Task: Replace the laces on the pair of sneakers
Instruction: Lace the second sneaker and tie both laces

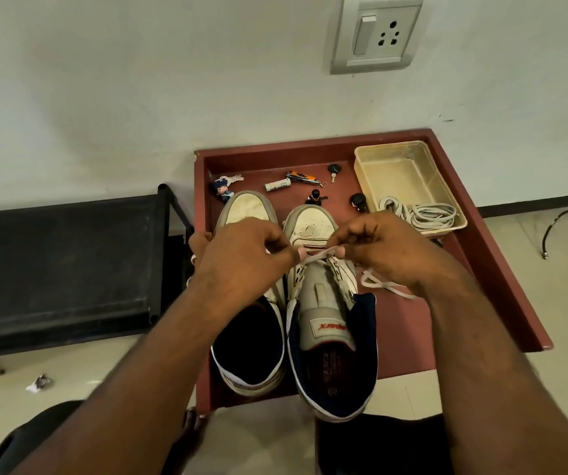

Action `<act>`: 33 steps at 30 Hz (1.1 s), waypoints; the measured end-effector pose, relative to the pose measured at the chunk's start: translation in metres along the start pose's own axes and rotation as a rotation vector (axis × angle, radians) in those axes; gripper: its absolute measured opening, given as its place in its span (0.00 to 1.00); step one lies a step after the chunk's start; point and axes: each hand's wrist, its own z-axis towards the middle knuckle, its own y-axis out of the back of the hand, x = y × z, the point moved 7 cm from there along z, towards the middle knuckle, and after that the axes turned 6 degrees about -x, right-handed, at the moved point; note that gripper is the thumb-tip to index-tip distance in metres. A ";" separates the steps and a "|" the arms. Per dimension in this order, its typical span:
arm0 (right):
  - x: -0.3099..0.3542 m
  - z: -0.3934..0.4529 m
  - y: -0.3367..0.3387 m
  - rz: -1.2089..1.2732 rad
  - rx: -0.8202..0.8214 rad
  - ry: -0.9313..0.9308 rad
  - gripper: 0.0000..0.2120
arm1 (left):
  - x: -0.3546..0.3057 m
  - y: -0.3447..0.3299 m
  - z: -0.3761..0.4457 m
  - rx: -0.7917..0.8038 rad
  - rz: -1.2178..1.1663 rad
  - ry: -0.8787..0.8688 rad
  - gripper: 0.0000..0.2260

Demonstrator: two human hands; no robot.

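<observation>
Both hands are in over the right-hand sneaker [330,303], which sits beside its partner, the left-hand sneaker [248,296], on the red tabletop [447,269]. The left hand [248,255] has its fingers curled, pinching one end of a white lace [316,254]. The right hand [388,248] pinches the other side of it, and the lace runs taut between them, right across the lowest eyelets near the toe. A loose tail [385,286] trails out from under the right hand and lies on the tabletop beside the shoe.

The tongue is bare all the way up, so by the look of it this shoe is only at its first crossing, with the upper eyelets not yet threaded. How the other sneaker stands is hard to tell; the left hand covers its eyelets.

The lace looks flat, soft and light. It will flop and twist, so the tip is the place to pinch it for each eyelet. The sneaker itself seems stiff enough to stay put under a gentle pull.

Back right, a clear tub [409,180] holds a coil of laces [423,214]. Keys, a battery [277,185] and small figurines lie scattered near the toes.
</observation>
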 end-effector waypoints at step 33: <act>-0.010 0.003 -0.023 -0.067 -0.146 0.018 0.04 | 0.029 -0.039 0.013 0.245 -0.209 0.221 0.07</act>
